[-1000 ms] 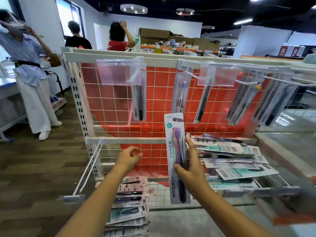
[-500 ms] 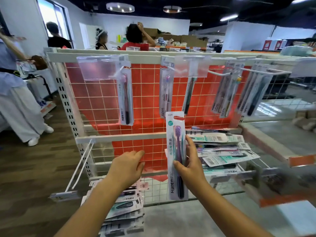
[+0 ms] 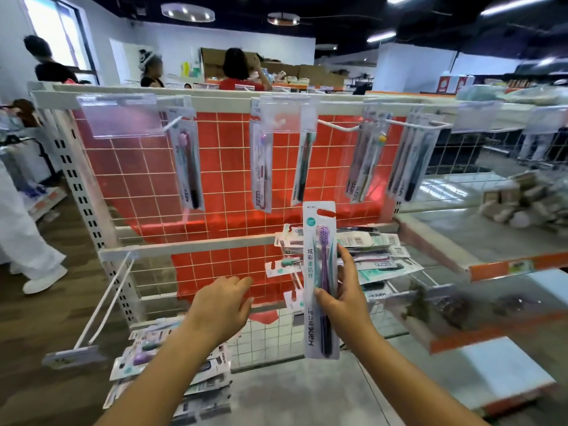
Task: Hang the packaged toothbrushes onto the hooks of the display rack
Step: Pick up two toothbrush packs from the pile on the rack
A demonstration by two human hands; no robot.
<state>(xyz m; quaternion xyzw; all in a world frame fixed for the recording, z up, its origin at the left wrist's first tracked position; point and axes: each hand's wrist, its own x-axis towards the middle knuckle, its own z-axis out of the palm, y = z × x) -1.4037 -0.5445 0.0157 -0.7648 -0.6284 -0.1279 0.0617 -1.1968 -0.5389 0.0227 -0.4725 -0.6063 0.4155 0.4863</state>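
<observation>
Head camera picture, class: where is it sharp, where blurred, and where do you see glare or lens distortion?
Head view: sharpest on the held toothbrush pack in the right hand, whose print reads clearly; motion blur smears the orange-edged shelves at lower right; ceiling lights blow out, and glare washes the clear label holder; the wide lens bows the display rack top rail.

Obscured: lower-left pile of packaged toothbrushes (image 3: 135,358) partly behind left forearm; orange-edged shelf (image 3: 491,330) at right motion-blurred; small print on hanging clear blister packs (image 3: 261,167) unreadable.
</observation>
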